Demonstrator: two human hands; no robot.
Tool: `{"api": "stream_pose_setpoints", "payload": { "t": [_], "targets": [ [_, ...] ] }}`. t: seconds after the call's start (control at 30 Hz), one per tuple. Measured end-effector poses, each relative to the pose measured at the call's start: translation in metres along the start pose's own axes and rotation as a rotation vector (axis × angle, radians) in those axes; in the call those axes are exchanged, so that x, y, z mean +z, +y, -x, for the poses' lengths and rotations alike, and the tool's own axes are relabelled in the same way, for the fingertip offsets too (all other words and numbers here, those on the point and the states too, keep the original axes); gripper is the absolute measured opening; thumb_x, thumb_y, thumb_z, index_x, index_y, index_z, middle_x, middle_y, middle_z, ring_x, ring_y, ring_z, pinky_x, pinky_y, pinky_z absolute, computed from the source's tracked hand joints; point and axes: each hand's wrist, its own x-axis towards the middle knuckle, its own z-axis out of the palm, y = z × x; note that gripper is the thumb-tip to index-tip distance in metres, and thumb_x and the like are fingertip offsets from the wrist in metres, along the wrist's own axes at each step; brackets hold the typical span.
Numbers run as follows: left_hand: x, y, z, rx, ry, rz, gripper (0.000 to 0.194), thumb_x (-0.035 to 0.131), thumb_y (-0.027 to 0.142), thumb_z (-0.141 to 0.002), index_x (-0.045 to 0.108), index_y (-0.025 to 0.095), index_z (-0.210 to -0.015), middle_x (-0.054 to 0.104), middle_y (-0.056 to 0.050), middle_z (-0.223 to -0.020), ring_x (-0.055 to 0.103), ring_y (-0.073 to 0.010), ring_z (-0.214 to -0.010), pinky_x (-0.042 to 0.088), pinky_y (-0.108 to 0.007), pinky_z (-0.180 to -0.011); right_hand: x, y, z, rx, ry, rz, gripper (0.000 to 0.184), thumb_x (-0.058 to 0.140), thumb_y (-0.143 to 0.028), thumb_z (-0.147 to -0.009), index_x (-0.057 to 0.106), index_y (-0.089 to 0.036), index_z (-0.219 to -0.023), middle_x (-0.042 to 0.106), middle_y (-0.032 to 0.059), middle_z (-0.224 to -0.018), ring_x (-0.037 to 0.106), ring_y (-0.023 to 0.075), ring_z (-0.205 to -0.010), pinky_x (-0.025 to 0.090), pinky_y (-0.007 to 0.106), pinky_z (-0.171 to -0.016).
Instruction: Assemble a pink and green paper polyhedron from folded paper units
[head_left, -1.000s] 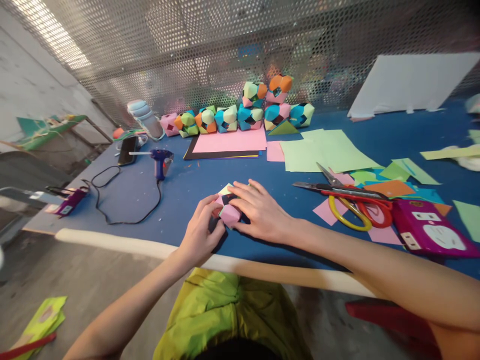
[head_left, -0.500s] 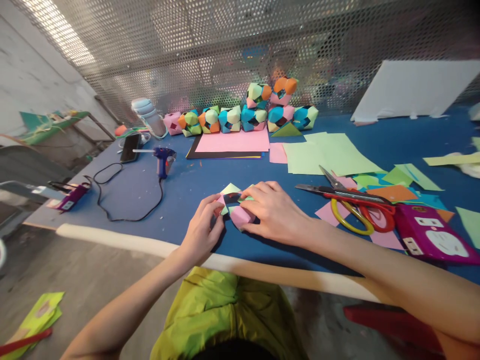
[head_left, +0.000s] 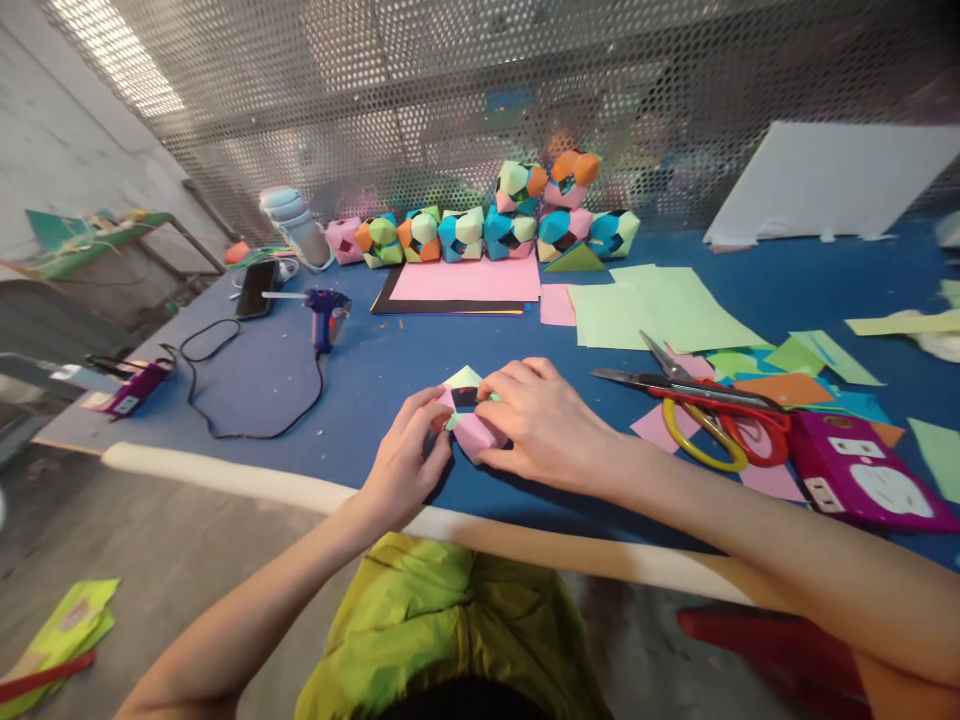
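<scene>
Between my two hands a folded paper ball (head_left: 477, 434) in pink and pale green rests on the blue table, near its front edge. A dark square gap shows in its top. My left hand (head_left: 411, 440) grips its left side, thumb and fingers bent against the paper. Over its right side curl the fingers of my right hand (head_left: 536, 415), with the thumb low at the near side. My fingers hide much of both sides of the ball.
Finished paper balls (head_left: 461, 236) line the back. A glue gun (head_left: 325, 315) and its cord lie left. Pink sheets (head_left: 465, 282) and green sheets (head_left: 667, 305) lie beyond my hands. Two pairs of scissors (head_left: 697, 395), paper scraps (head_left: 780, 388) and a purple power strip (head_left: 862, 470) are at right.
Both hands keep their hold on the paper ball, and the fingers have shifted only slightly. The camera view has moved a little.
</scene>
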Motion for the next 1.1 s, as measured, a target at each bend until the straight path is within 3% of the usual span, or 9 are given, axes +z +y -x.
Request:
{"api": "stream_pose_setpoints", "payload": {
  "t": [0.5, 0.83, 1.1],
  "targets": [
    [0.001, -0.001, 0.001, 0.024, -0.022, -0.008, 0.02, 0.049, 0.012, -0.089, 0.053, 0.019, -0.108, 0.057, -0.012, -0.127, 0.062, -0.0166, -0.107, 0.052, -0.033, -0.09, -0.007, -0.008, -0.006, -0.022, -0.076, 0.035, 0.026, 0.063, -0.034, -0.085, 0.072, -0.01, -0.088, 0.065, 0.0166, -0.108, 0.053, 0.0299, -0.101, 0.032, 0.042, -0.087],
    [-0.002, 0.002, 0.0, 0.03, -0.037, 0.04, 0.029, 0.048, 0.008, -0.081, 0.052, 0.019, -0.107, 0.057, -0.013, -0.127, 0.061, -0.0203, -0.113, 0.053, -0.037, -0.091, 0.004, -0.006, -0.01, -0.034, 0.021, 0.021, 0.031, 0.068, -0.038, -0.083, 0.071, -0.009, -0.093, 0.067, 0.0147, -0.107, 0.054, 0.0289, -0.099, 0.034, 0.042, -0.088],
    [-0.003, 0.004, -0.001, 0.046, -0.029, -0.003, 0.031, 0.06, 0.027, -0.084, 0.049, 0.019, -0.112, 0.056, -0.016, -0.127, 0.057, -0.0253, -0.118, 0.052, -0.042, -0.093, 0.005, 0.0, -0.007, -0.086, 0.107, 0.012, 0.042, 0.072, -0.044, -0.079, 0.069, -0.009, -0.101, 0.065, 0.0152, -0.116, 0.055, 0.0301, -0.105, 0.035, 0.044, -0.092]
  ]
}}
